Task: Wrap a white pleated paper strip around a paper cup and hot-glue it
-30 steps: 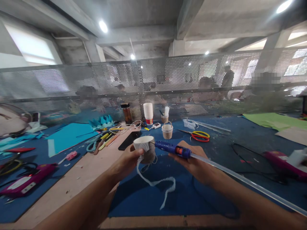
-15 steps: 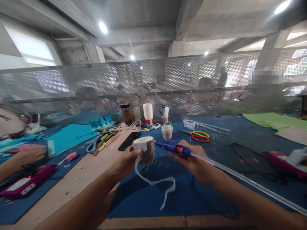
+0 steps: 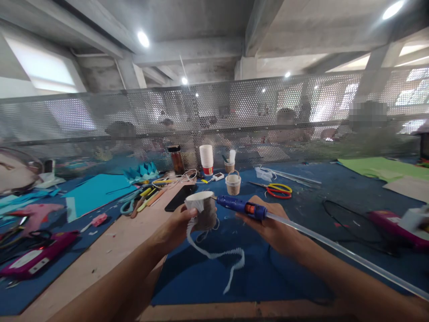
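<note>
Holding a small grey cup [image 3: 208,218] up over the blue mat [image 3: 181,281], near the middle of the view. Pinching the cup with the left hand [image 3: 179,224], with the thumb on the near side. Gripping a blue glue gun [image 3: 233,205] tight in the right hand [image 3: 275,221]. Pointing the thin tip at the top rim of the cup; maybe touching it, maybe just beside it, hard to tell from here. See a long clear stick [image 3: 321,239] coming out of the back of the gun. See a wavy white strip [image 3: 214,256] too, hanging down by the left thumb and lying on the mat at the other end. Look behind the cup for a little bucket [image 3: 233,185] with a handle. Find red and yellow scissors [image 3: 280,191] to the right of the bucket, and a black phone [image 3: 180,198] to the left. Spot a tall stack of paper cups [image 3: 206,158] farther back, near a brown jar [image 3: 176,162].
</note>
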Available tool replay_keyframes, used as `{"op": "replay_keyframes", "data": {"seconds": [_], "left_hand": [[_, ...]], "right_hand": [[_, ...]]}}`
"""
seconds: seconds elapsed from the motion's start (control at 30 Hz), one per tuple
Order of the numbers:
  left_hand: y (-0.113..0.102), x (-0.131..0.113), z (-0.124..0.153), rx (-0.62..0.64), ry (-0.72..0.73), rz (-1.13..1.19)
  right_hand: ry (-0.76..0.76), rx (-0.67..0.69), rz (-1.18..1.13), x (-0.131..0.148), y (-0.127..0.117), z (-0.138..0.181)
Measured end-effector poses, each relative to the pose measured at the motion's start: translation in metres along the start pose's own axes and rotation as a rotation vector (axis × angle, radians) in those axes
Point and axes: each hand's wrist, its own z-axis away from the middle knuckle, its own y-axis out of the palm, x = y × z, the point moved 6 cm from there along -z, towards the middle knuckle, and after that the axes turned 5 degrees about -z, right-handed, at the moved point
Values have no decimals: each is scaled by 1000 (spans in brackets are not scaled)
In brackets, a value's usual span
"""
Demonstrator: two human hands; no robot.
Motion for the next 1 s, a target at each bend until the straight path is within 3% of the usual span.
{"op": "replay_keyframes", "data": {"seconds": [0.27, 0.7, 1.0], "left_hand": [[-3, 4, -1, 20, 13, 22], [-7, 5, -1, 18, -5, 61], [0, 1, -1, 52, -9, 75]], "right_hand": [[20, 21, -51, 4, -1, 0], [-14, -40, -460, 11, -9, -3], [-31, -19, -475, 11, -6, -3]]}}
